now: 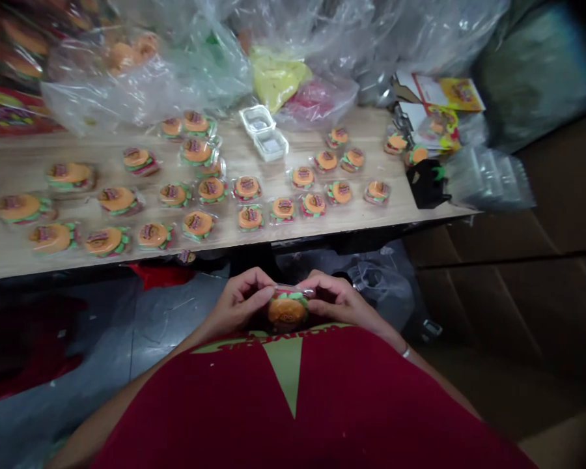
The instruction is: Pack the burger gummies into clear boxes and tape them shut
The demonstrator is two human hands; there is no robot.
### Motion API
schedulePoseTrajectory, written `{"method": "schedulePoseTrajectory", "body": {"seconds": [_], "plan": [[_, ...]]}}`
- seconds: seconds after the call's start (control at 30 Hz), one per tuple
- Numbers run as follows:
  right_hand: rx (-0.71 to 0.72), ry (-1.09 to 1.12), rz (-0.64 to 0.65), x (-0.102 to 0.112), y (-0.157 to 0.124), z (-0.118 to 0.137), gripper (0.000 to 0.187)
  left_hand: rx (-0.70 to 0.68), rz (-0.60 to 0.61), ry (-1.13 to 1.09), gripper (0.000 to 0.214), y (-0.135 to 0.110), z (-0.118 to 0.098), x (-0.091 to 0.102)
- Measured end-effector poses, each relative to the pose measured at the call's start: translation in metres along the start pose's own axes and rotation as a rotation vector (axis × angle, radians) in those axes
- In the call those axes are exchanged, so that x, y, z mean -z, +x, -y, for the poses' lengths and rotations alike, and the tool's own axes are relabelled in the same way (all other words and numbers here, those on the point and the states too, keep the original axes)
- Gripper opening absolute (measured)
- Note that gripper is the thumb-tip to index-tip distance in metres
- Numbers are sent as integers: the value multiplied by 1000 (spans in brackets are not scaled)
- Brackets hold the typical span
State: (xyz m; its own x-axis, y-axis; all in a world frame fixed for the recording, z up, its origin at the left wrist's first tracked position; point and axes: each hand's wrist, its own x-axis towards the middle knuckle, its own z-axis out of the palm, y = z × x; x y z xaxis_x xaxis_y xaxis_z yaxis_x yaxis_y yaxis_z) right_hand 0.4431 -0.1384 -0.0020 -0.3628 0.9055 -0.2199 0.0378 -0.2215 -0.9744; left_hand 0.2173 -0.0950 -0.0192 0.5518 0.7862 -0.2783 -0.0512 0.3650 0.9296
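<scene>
Close to my body, below the table's front edge, a toy hamburger in a clear plastic case point(287, 311) is held between both hands. My left hand point(247, 296) pinches its left side with thumb and fingers. On the opposite side my right hand point(333, 296) grips the case the same way. The bun is orange-brown, with green and red layers toward the far side. Several similar toy hamburgers in clear cases point(198, 225) lie spread over the wooden table point(215, 251) ahead of my hands. An open clear case point(265, 133) lies among them toward the back.
Clear bags point(141, 85) of coloured parts line the table's back. At the right end stand a black holder point(426, 184), a stack of clear plastic packs point(491, 177) and printed cards point(449, 94). Brown cartons point(517, 260) are to the right; a red item point(163, 275) is under the table.
</scene>
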Motion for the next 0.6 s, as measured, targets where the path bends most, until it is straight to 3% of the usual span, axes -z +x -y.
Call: {"method": "schedulePoseTrajectory", "body": {"seconds": [0.23, 0.37, 0.6], "plan": [[7, 63, -55, -3, 1, -3, 25, -201, 126, 293, 18, 11, -16, 3], [-49, 132, -63, -5, 5, -3, 23, -33, 278, 138, 17, 15, -19, -1], [-140, 225, -75, -5, 9, 0, 19, 58, 230, 72, 21, 15, -16, -10]]}}
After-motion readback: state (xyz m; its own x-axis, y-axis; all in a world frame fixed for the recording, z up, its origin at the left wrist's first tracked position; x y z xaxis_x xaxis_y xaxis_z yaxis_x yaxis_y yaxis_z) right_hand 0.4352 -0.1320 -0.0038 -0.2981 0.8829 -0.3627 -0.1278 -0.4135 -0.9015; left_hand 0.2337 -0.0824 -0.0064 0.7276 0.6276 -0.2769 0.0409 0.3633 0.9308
